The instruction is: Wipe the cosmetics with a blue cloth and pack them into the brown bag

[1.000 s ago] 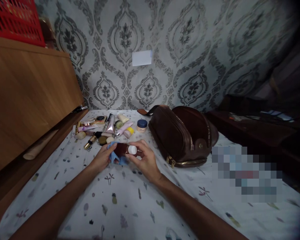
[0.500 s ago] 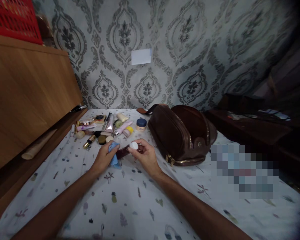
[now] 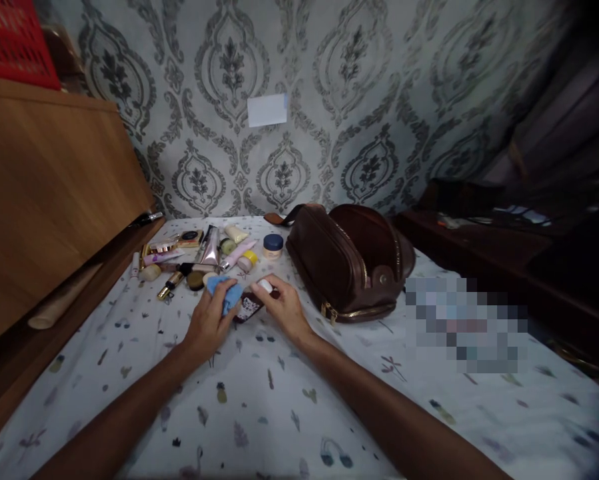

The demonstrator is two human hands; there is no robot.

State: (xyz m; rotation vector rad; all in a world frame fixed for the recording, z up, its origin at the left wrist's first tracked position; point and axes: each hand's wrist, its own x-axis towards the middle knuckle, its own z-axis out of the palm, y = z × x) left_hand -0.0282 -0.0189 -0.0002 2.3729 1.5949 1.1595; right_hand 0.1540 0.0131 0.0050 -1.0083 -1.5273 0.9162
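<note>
A crumpled blue cloth (image 3: pixel 225 293) is gripped in my left hand (image 3: pixel 208 321), whose fingers close round it at the end of a dark bottle. My right hand (image 3: pixel 285 308) holds that dark reddish-brown bottle (image 3: pixel 250 307) by its white-capped end. A pale patterned label shows on the bottle between the two hands. Just beyond them lie several cosmetics, among them a silver-pink tube (image 3: pixel 210 249), a yellow-lidded jar (image 3: pixel 248 259) and a blue-lidded jar (image 3: pixel 272 246). To the right of my right hand stands a brown toiletry bag (image 3: pixel 329 267) with its top unzipped.
Everything rests on a white printed sheet (image 3: pixel 264 427). A wooden cabinet (image 3: pixel 54 187) bounds the left side, with a red basket (image 3: pixel 16 47) on top. Patterned wallpaper (image 3: pixel 299 60) closes off the back. A pixelated patch covers something at the right.
The bottle has turned so that its patterned label shows. My left hand and the cloth have shifted on it, with the cloth now higher. The view has swung slightly right.
</note>
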